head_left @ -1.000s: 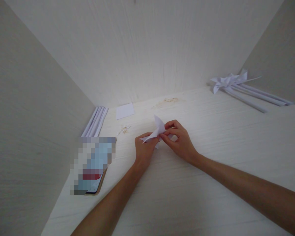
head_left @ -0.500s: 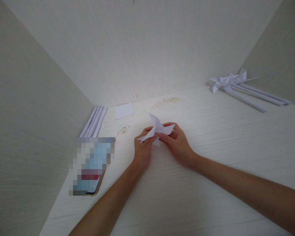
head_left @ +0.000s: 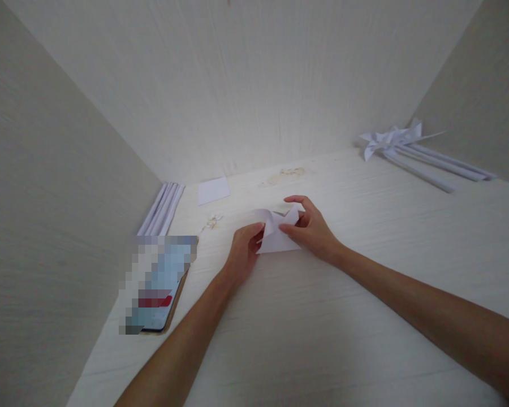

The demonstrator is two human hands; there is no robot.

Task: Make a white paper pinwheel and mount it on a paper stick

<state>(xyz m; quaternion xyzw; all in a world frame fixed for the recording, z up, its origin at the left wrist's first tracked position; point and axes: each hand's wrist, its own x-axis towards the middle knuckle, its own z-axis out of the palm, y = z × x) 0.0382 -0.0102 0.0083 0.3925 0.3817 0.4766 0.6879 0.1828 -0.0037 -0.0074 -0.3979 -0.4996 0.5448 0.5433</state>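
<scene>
On the desk (head_left: 365,226), both hands — left (head_left: 244,251), right (head_left: 311,229) — pinch folded paper (head_left: 275,237).

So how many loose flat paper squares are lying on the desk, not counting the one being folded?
1: a small flat paper square by the back wall, beside the rolled paper sticks. Others may be hidden.

Far left corner: bundle of rolled white paper sticks (head_left: 161,208)
Beside it: small white paper square (head_left: 214,190)
Near left: blurred phone (head_left: 156,285)
Far right: white paper pinwheels (head_left: 390,140)
Surface: pale wood-grain table (head_left: 365,316)
</scene>
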